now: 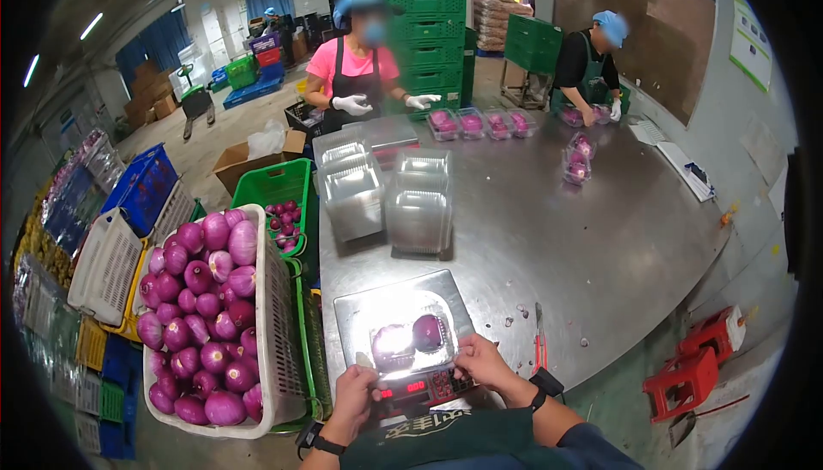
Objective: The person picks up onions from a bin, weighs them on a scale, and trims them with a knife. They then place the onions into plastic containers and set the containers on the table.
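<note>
A clear plastic box (pixel 417 316) lies open on the metal plate of a scale (pixel 358 303). Two red onions (pixel 428 332) sit side by side in it, the left one under bright glare. My left hand (pixel 354 395) is at the box's near left corner, fingers pinched together. On the near right side my right hand (pixel 485 360) has its thumb and fingers closed on the box's edge. Red digits light up the scale's display (pixel 415 387) between my hands.
A white crate (pixel 279 333) heaped with red onions stands left of the metal table (pixel 531 256). Stacked clear boxes (pixel 419 213) stand beyond the scale. Red-handled scissors (pixel 540 341) lie to the right. Two co-workers (pixel 356 76) stand across the table, near packed onion boxes (pixel 471 124).
</note>
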Demonstrator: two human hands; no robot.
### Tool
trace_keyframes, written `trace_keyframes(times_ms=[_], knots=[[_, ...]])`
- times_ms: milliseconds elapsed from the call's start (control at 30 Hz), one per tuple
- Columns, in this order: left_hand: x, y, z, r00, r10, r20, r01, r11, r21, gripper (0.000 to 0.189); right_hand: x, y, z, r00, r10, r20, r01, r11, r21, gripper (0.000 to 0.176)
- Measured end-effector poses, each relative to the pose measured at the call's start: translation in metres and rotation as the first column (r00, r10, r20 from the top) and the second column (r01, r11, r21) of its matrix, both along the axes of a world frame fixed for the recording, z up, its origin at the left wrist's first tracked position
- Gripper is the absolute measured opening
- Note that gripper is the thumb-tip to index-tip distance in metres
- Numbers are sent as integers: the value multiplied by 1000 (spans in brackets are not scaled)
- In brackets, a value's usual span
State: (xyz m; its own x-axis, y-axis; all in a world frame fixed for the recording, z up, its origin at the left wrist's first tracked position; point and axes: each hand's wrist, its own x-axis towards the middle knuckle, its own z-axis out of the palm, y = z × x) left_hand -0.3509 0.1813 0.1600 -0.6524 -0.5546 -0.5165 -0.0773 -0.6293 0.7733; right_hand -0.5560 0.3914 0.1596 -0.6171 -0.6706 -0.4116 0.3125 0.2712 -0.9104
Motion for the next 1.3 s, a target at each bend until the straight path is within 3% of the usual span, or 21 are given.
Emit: trace_keyframes(times_ms=[233,400,500,567,667,933,1000,1033,1067,1100,1200,1267,1300], knots=[[-9,1,-2,1000,-17,10,17,995,-99,15,-4,2,-6,997,-1,71,1,1000,0,32],[-15,-2,0,1000,-10,6,11,990,-144,31,-6,7,1,994,7,110,-8,1000,1,27],[-16,-3,8,996,-26,89,38,989,-143,36,-18,19,-16,994,27,102,-17,995,-102,39],[-7,-11,7,994,-94,54,102,983,-151,37,-22,25,6,999,-29,13,30,1000,-9,36],[-2,-13,27,997,78,-4,-78,989,-126,35,-40,38,12,996,-86,9,86,996,-13,35],[-22,-31,30,981,184,68,-154,937,-313,42,-53,45,7,993,-119,-15,120,991,59,34],[-39,-23,28,971,196,135,-132,915,-381,54,-56,45,6,993,-119,-17,120,991,59,36],[-46,-19,20,981,69,183,24,886,-462,59,-55,44,8,995,-100,-23,102,990,100,37],[-54,-15,8,969,-57,240,180,827,-532,64,-55,44,9,996,-86,-30,90,986,140,39],[-62,-10,-16,952,7,305,216,690,-690,66,-56,45,3,997,-66,-41,70,992,107,42],[-89,21,33,936,-20,352,236,778,-582,69,-60,49,2,1000,5,1,-5,991,134,55],[-106,32,27,938,-189,291,322,787,-526,74,-63,55,1,998,5,64,-12,995,98,64],[-118,42,23,923,-199,331,362,740,-567,75,-67,58,9,990,38,137,-49,996,72,65]])
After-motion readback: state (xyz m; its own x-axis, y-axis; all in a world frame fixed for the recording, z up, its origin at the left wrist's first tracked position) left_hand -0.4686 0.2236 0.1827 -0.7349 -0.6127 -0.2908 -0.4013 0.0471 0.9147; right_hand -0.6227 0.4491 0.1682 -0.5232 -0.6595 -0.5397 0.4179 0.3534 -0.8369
